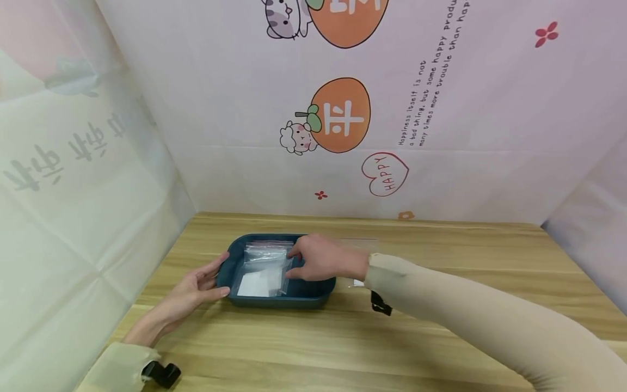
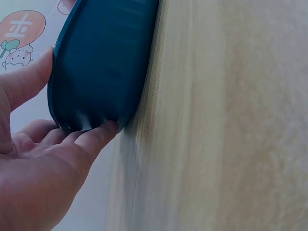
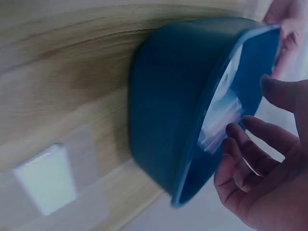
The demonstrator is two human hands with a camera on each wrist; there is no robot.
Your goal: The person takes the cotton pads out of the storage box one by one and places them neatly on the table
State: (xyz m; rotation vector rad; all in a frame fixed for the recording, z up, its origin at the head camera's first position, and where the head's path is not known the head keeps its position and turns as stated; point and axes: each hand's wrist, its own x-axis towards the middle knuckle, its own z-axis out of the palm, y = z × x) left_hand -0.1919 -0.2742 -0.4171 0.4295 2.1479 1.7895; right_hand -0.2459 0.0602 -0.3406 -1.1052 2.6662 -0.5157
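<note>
A dark blue bin (image 1: pixel 303 302) stands on the table. Inside it lie several clear zip bags (image 1: pixel 268 255) with white contents. My left hand (image 1: pixel 188 291) touches the bin's left end. In the left wrist view its thumb lies along the rim and its fingers (image 2: pixel 98 137) rest against the outer end wall. My right hand (image 1: pixel 320 258) reaches over the bin's right part, thumb and fingers apart at the right edge of the bags. The right wrist view shows these fingers (image 3: pixel 257 154) loosely bent at the bin's mouth, with nothing between them.
Another clear bag (image 3: pixel 45 178) with a white piece inside lies on the wooden table (image 1: pixel 274 348) to the right of the bin, partly behind my right forearm. A printed sheet (image 1: pixel 235 179) hangs behind the table, and similar sheets enclose both sides.
</note>
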